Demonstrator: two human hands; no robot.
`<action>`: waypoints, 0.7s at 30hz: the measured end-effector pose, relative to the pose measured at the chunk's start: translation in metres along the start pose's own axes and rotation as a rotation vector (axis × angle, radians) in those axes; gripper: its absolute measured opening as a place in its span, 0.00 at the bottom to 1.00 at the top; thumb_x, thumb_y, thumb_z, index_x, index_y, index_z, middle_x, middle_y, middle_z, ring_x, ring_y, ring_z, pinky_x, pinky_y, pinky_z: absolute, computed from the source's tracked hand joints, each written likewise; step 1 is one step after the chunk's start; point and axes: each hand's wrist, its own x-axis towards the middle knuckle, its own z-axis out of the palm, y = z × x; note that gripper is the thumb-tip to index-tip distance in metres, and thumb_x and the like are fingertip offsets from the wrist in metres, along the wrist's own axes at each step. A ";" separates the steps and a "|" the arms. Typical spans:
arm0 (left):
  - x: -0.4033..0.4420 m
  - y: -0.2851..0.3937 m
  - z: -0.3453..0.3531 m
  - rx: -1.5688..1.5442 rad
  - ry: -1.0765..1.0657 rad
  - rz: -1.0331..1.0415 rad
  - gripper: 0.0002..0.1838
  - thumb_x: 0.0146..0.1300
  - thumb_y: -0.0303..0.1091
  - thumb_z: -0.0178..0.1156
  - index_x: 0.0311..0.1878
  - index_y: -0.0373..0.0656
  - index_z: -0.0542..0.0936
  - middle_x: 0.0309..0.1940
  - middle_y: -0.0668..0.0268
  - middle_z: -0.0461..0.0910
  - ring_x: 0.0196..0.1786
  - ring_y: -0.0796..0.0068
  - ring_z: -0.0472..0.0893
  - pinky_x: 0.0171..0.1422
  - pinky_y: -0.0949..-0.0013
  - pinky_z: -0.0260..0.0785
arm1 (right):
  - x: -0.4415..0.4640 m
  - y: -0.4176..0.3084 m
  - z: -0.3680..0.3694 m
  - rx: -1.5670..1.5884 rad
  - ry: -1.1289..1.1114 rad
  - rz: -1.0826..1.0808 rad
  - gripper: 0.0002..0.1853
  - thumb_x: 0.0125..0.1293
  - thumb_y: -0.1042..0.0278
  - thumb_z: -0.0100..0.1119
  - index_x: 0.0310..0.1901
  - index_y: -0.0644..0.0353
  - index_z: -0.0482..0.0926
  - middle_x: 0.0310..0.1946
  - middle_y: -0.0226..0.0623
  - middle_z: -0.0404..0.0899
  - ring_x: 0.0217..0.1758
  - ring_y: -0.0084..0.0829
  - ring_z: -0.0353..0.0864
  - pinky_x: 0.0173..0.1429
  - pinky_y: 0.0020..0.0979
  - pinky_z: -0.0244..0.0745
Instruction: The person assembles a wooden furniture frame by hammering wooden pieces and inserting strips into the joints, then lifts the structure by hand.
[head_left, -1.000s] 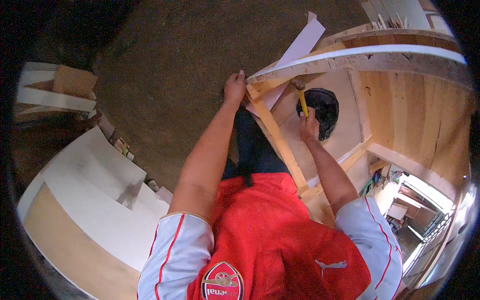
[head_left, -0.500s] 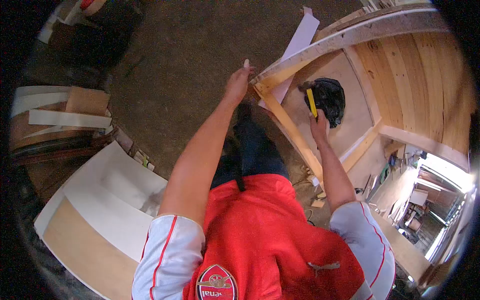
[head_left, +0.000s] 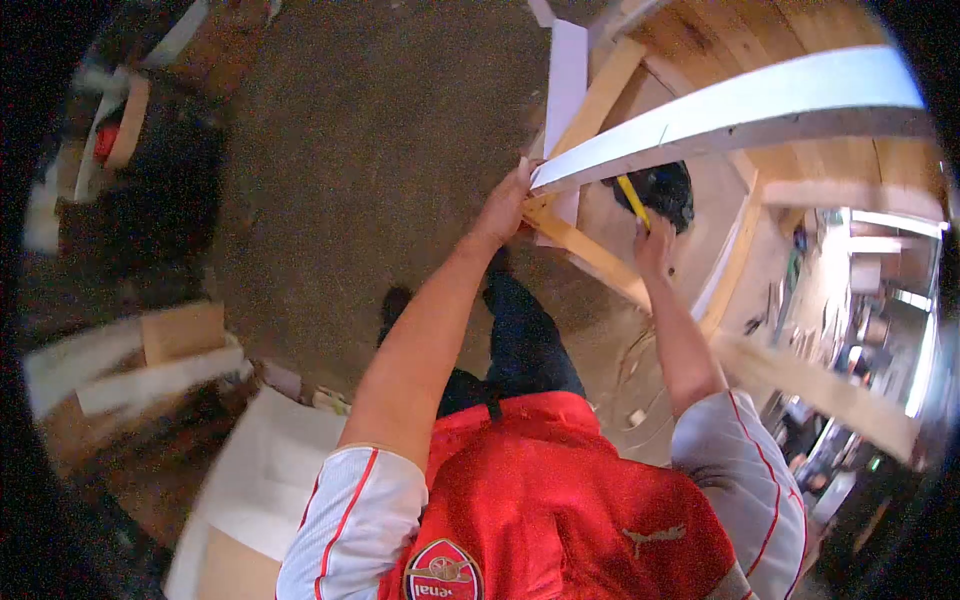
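My left hand (head_left: 505,205) is closed around the near corner of a wooden frame, its fingers at the end of a long rail with a white face (head_left: 735,110). A bare wooden bar (head_left: 590,250) of the frame runs from that corner toward my right forearm. My right hand (head_left: 655,248) is over the inside of the frame, closed on a narrow yellow stick-like thing (head_left: 632,200), whose kind I cannot make out. Just beyond it, a black plastic bag (head_left: 670,195) lies on the frame's inner panel, partly hidden by the rail.
A pale board (head_left: 567,85) stands behind the frame's corner. Wood planks (head_left: 740,35) line its far side. To my left are stacked offcuts (head_left: 160,375) and a white curved sheet (head_left: 265,465). A bright, cluttered work area (head_left: 865,330) lies at right.
The view has shifted. My left hand, earlier beside the frame's corner with its thumb raised, now grips it. The rail now shows its white face. My right hand still holds the yellow thing.
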 end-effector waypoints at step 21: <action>0.065 -0.022 -0.082 0.877 -0.546 0.952 0.54 0.45 0.53 0.78 0.71 0.34 0.64 0.67 0.47 0.70 0.72 0.45 0.67 0.76 0.49 0.55 | -0.027 -0.196 0.005 0.156 0.222 0.034 0.21 0.53 0.54 0.74 0.47 0.53 0.85 0.45 0.34 0.84 0.47 0.43 0.82 0.51 0.40 0.77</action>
